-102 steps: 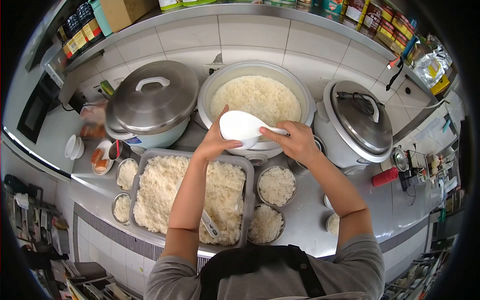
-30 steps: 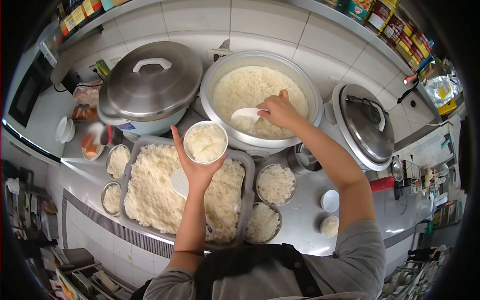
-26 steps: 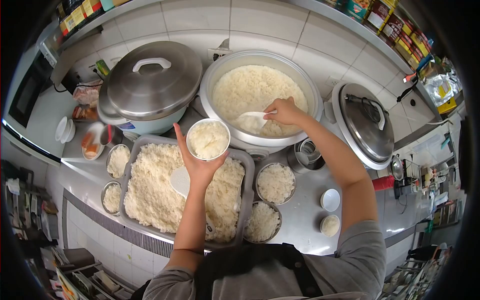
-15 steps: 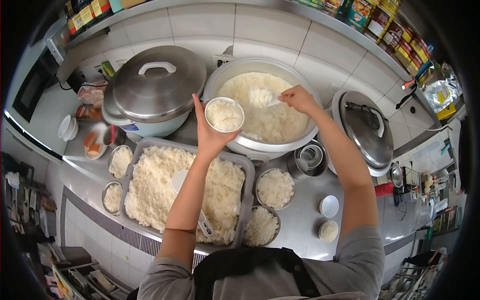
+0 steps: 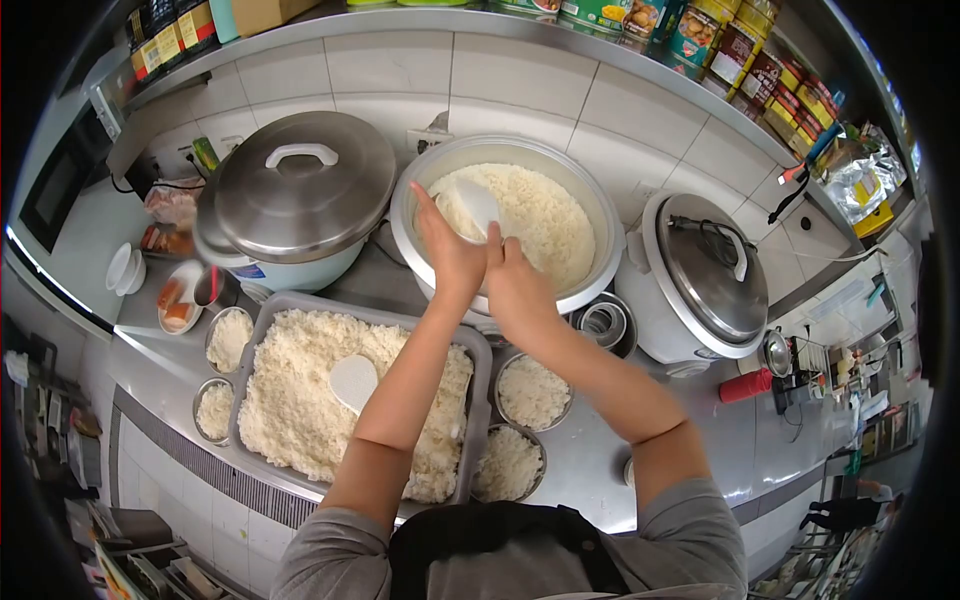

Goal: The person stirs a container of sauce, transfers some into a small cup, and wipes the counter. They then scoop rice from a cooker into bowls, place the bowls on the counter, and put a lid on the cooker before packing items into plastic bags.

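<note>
My left hand point(image 5: 450, 255) is closed around a small white bowl of rice point(image 5: 455, 217), held over the near-left side of an open rice cooker point(image 5: 608, 215). My right hand point(image 5: 518, 290) grips a white rice paddle point(image 5: 479, 203), its flat blade lying across the top of the bowl. Both hands are close together, and they hide most of the bowl and the paddle's handle. Behind them, cooked rice point(image 5: 550, 220) fills much of the cooker. Below my left forearm is a grey tray point(image 5: 482, 400) heaped with rice, with a second white paddle point(image 5: 353, 382) lying on it.
A lidded cooker point(image 5: 300, 190) stands to the left, another lidded cooker point(image 5: 705, 270) to the right. Metal bowls of rice, including one bowl point(image 5: 535, 392), flank the tray. Nested metal rings point(image 5: 604, 322) sit by the open cooker. A shelf point(image 5: 440, 20) with cans runs above.
My right hand has brought the paddle from the cooker's rice leftward onto the bowl. The loose scoop on the blade no longer shows. The view has shifted slightly.
</note>
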Tool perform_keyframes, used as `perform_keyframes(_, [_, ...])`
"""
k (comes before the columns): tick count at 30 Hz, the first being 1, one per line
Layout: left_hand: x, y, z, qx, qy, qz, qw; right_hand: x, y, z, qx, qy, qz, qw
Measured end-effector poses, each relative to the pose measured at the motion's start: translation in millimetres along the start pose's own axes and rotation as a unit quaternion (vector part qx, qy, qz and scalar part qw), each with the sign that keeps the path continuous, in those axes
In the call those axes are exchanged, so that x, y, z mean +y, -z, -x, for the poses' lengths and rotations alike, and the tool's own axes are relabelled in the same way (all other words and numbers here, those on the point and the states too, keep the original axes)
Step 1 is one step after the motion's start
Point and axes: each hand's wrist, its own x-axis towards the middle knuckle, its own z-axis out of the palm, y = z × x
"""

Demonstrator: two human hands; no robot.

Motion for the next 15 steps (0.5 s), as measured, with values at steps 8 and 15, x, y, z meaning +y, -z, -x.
perform_keyframes(8, [3, 35, -1, -0.010, -0.042, 0.056, 0.997, 53, 20, 16, 0.029, 0.034, -0.211, 0.976])
perform_keyframes(15, [3, 40, -1, -0.095, -0.096, 0.128, 0.982, 56, 56, -4, 0.064, -0.011, -0.242, 0.968])
